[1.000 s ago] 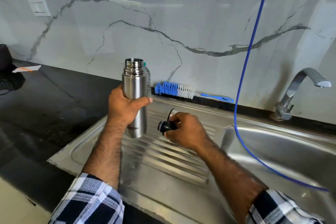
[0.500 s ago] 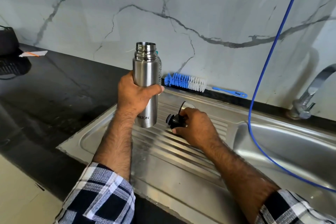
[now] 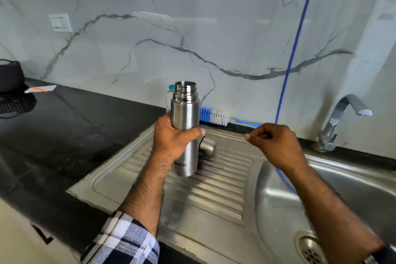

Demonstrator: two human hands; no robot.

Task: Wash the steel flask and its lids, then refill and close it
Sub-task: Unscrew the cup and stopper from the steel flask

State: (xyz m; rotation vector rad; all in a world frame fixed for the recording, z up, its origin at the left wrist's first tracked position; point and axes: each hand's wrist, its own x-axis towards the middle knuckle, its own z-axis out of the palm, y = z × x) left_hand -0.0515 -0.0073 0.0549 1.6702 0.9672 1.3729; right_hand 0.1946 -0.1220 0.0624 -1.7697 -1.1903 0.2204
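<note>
The left hand (image 3: 171,137) grips the shiny round flask (image 3: 185,126), upright and open-topped, above the ridged steel drainboard (image 3: 218,188). A steel lid (image 3: 207,147) lies half hidden behind it. The right hand (image 3: 276,143) hangs loosely curled, holding nothing, near the fuzzy brush (image 3: 214,117).

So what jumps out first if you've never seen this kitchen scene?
The open steel flask, held upright in the left hand above the ribbed draining board. The right hand hovers empty near the blue bottle brush lying along the marble wall. A steel lid lies on the board behind the flask.
</note>
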